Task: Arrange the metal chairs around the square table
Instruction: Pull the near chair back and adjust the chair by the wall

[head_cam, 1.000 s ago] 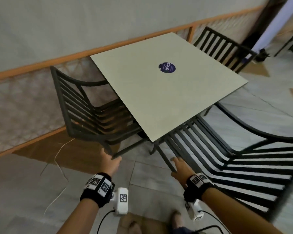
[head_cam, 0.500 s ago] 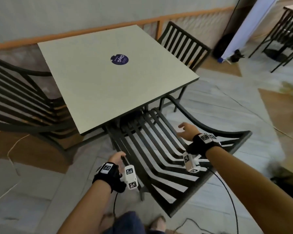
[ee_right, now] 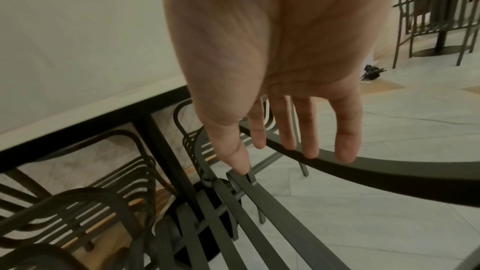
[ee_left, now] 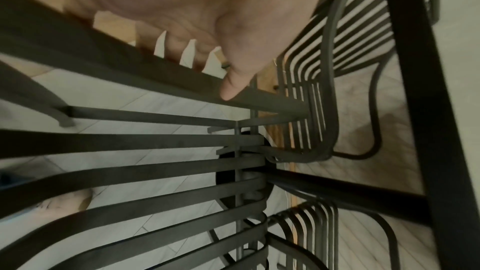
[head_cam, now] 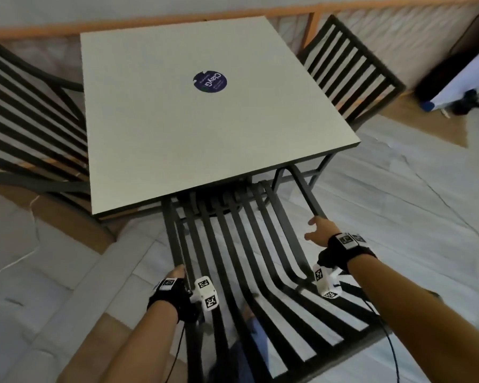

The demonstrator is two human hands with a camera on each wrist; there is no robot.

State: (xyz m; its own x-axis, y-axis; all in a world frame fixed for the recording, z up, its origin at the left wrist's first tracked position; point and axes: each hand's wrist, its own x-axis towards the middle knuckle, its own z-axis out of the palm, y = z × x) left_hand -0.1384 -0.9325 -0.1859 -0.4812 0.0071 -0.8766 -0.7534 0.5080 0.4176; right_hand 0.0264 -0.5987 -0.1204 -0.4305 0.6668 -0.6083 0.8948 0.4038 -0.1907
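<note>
Pushing the near chair (head_cam: 233, 261) in under the square table (head_cam: 205, 120) looks like the step in hand. Its slatted seat front sits already tucked beneath the tabletop's near edge; the backrest curves up toward the person.

Left hand (head_cam: 174, 275): on the left armrest rail (ee_left: 155, 73). Wrist view shows the thumb lying along the rail's top with the fingers curled round behind it, a real grip.

Right hand (head_cam: 320, 230): on the right armrest rail (ee_right: 363, 171). Fingers (ee_right: 345, 141) are straight and spread, tips draped over the rail, thumb pointing down toward the seat slats. No closed grip; it rests and steers.

Other chairs: one on the left side (head_cam: 25, 128), one at the far right corner (head_cam: 351, 70), both drawn up against the table. Seat fronts of two show under the tabletop in the left wrist view.

Judgement on doing it well:
- Push evenly through both rails, so the chair runs straight and does not slew toward the gripped side.
- Better to close the right fingers round the rail first; a flat hand may slip off the curve.
- Watch the table's central post and round base (ee_left: 242, 171): the seat front lies near them, so ease in slowly and stop short of contact.
- Keep armrests below the tabletop edge; clearance cannot be told from these views.
- Centre the chair on its side, square to the edge.
</note>
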